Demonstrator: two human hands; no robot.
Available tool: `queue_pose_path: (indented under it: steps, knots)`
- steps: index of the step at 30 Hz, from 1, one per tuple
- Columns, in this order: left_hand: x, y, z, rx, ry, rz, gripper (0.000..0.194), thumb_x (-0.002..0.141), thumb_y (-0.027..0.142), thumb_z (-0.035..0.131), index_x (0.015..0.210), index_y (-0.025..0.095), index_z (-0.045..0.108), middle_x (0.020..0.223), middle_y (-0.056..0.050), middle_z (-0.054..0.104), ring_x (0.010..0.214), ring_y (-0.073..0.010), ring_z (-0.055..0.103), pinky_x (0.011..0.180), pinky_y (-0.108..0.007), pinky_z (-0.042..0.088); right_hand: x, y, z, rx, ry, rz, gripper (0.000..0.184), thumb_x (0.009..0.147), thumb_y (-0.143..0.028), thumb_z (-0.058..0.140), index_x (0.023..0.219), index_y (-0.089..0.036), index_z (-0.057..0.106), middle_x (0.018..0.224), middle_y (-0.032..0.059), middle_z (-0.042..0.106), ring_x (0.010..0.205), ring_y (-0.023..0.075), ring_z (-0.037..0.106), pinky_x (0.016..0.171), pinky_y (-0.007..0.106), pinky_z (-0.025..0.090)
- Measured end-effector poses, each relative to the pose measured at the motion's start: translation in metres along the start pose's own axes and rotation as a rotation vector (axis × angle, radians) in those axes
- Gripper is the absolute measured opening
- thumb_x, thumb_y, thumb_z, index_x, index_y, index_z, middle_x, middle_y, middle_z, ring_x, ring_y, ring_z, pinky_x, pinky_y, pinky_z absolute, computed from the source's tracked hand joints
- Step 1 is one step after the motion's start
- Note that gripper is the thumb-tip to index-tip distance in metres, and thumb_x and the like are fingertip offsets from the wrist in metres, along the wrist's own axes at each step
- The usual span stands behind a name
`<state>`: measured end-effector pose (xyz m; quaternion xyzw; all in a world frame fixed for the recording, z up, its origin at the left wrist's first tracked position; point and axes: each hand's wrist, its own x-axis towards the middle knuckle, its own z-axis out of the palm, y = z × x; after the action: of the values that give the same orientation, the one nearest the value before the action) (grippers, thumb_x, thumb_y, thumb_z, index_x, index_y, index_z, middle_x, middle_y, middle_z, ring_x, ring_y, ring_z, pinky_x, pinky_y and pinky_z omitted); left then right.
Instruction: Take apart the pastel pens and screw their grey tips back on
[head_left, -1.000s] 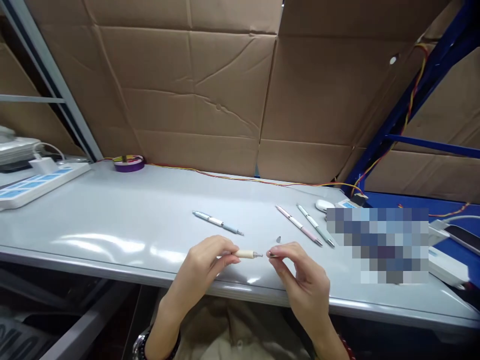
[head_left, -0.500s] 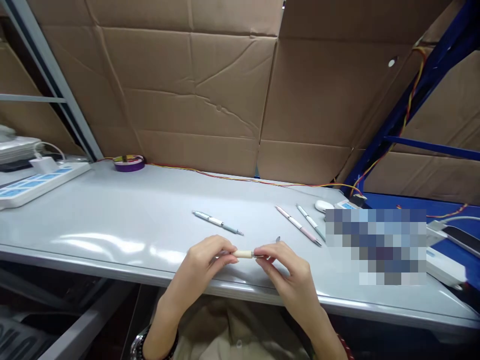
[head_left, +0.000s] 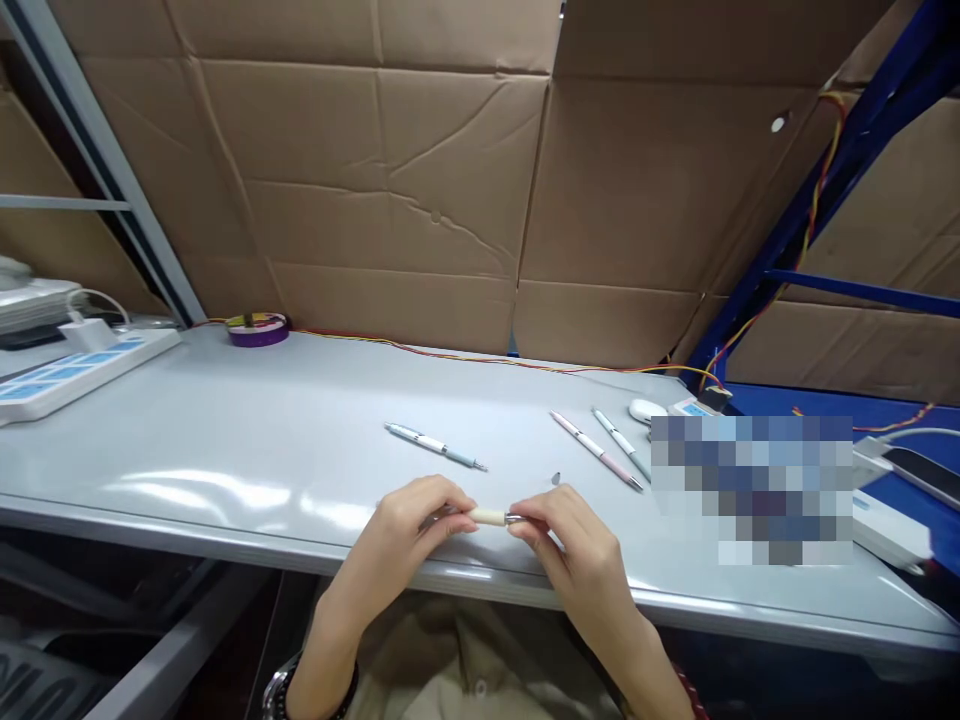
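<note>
While in hands (head_left: 417, 520) (head_left: 581, 545), pen (head_left: 490, 517) (cream).

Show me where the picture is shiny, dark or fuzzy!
Head view: white glare on the table, near its left front edge; same view, darkness beneath the table; head view again, blurry squares covering the green pen at its lower end; and the silver tip by the right hand looks soft.
</note>
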<state>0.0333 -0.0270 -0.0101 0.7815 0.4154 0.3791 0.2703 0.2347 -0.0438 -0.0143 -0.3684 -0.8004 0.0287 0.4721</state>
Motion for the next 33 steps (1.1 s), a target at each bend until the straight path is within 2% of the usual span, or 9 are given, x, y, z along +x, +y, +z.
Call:
queue_pose_path:
  steps: [5,8,14,22,26,33]
  knots:
    - [0.0004,0.0015,-0.0003,0.038,-0.006,-0.022,0.013,0.088,0.031,0.051,0.083,0.022,0.059,0.083,0.001,0.063,0.079,-0.0144,0.059,0.07,-0.023,0.045,0.0009,0.0005,0.0014,-0.102,-0.097,0.052,0.018,0.093,-0.022,0.043,0.079,-0.019,0.055,0.065,0.0009,0.054,0.061,0.0142,0.047,0.054,0.025,0.039]
    - [0.0007,0.0033,-0.0006,0.069,0.0,-0.035,0.012,0.088,0.03,0.051,0.084,0.022,0.059,0.085,0.001,0.064,0.082,-0.015,0.058,0.072,-0.025,0.045,0.0001,0.0016,0.0022,-0.141,-0.13,0.059,0.021,0.094,-0.021,0.04,0.079,-0.019,0.056,0.063,0.0013,0.054,0.06,0.015,0.047,0.053,0.026,0.039]
    - [0.0012,0.0069,-0.0009,0.06,-0.003,-0.033,0.012,0.087,0.031,0.052,0.083,0.023,0.06,0.086,0.002,0.065,0.084,-0.0155,0.058,0.074,-0.026,0.045,-0.0046,0.0038,0.0029,-0.006,-0.068,0.089,0.008,0.089,-0.019,0.05,0.088,-0.019,0.058,0.073,0.0016,0.061,0.063,0.013,0.055,0.057,0.024,0.045]
    - [0.0007,0.0044,-0.0014,0.042,-0.004,-0.046,0.011,0.087,0.031,0.053,0.083,0.024,0.061,0.085,0.003,0.065,0.083,-0.0151,0.058,0.074,-0.026,0.044,-0.0034,0.0027,0.0002,0.109,-0.055,0.072,0.013,0.087,-0.015,0.05,0.091,-0.021,0.061,0.078,0.0025,0.067,0.071,0.0151,0.062,0.062,0.026,0.051]
    - [0.0004,0.003,-0.0006,0.037,-0.002,-0.04,0.01,0.086,0.03,0.055,0.083,0.023,0.062,0.085,0.003,0.065,0.084,-0.0141,0.058,0.074,-0.024,0.044,-0.005,0.0039,-0.0006,0.081,-0.094,0.17,0.009,0.087,-0.023,0.053,0.087,-0.02,0.061,0.077,0.0023,0.066,0.068,0.0143,0.061,0.059,0.024,0.049]
    - [0.0006,0.004,-0.0003,0.057,-0.022,-0.039,0.01,0.087,0.028,0.053,0.083,0.023,0.061,0.085,0.004,0.064,0.084,-0.0134,0.057,0.075,-0.023,0.043,-0.0059,0.0053,0.0031,-0.1,-0.209,0.201,0.027,0.093,-0.029,0.042,0.072,-0.019,0.054,0.063,-0.0001,0.054,0.058,0.0127,0.049,0.052,0.024,0.039]
